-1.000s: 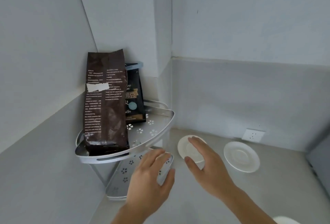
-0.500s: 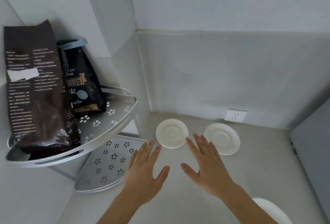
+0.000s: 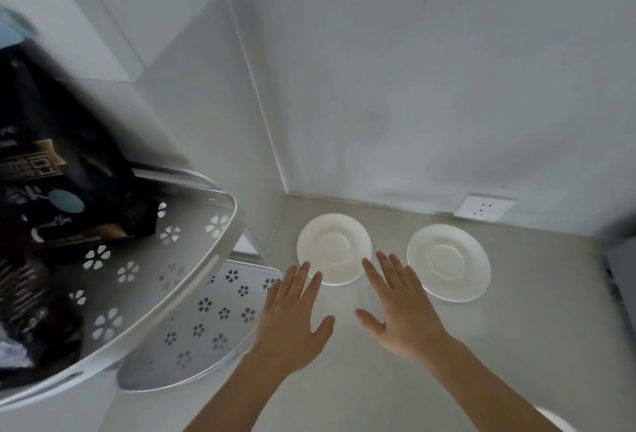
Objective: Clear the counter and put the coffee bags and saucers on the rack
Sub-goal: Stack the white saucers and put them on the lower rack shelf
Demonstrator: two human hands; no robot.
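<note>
Two white saucers lie on the grey counter near the back wall: the left saucer (image 3: 334, 248) and the right saucer (image 3: 448, 262). My left hand (image 3: 293, 318) hovers flat with fingers apart, its fingertips at the left saucer's near-left rim. My right hand (image 3: 401, 307) is spread open between the two saucers, holding nothing. A black coffee bag (image 3: 65, 173) stands on the upper shelf of the metal corner rack (image 3: 192, 259); a second dark bag (image 3: 27, 311) shows blurred at the left edge. The rack's lower shelf (image 3: 203, 325) holds nothing.
A white wall socket (image 3: 484, 207) sits low on the back wall, right of the saucers. A grey object (image 3: 619, 276) stands at the right edge. Part of a white round thing (image 3: 557, 419) shows at the bottom right corner.
The view has swung right and closer to the counter. Both hands have moved forward toward the saucers, fingers still spread; the left hand now reaches the left saucer's rim.
</note>
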